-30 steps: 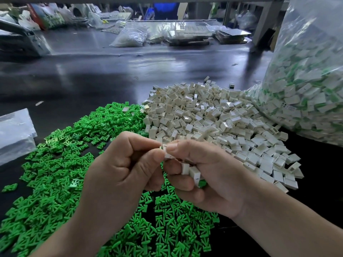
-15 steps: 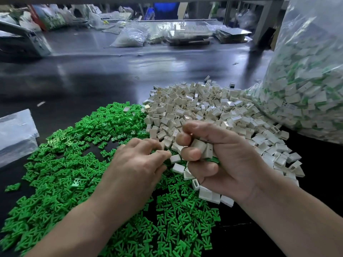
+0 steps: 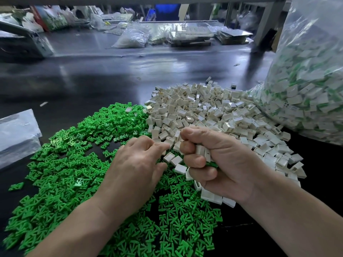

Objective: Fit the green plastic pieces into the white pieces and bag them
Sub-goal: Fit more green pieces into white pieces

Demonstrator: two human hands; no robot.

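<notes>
**A:** Hand status?

**B:** Right hand is fisted, fingers curled round a handful of white box-shaped plastic pieces. A sliver of green shows under the fingers, can't tell what it belongs to. A few more white ones lie loose on the table just below and left of the fist.

**A:** Left?

**B:** Left hand is palm down over the heap of green fork-shaped plastic pieces. Fingers are curled and the tips are just beside the right fist. Fingertips are hidden from this angle, so I can't tell whether it pinches anything.

**A:** Where's the stock?

**B:** The green heap spreads left and front, under both forearms. The white heap sits directly behind the right hand, which rests at its near edge. The two heaps meet in the middle.

**A:** Bag?

**B:** Large clear plastic bag at far right, stuffed with white-and-green pieces. It touches the white heap's right side and sits well apart from the left hand. A flat clear plastic bag lies at the left edge, near the green heap. All of it is on a glossy black table.
</notes>
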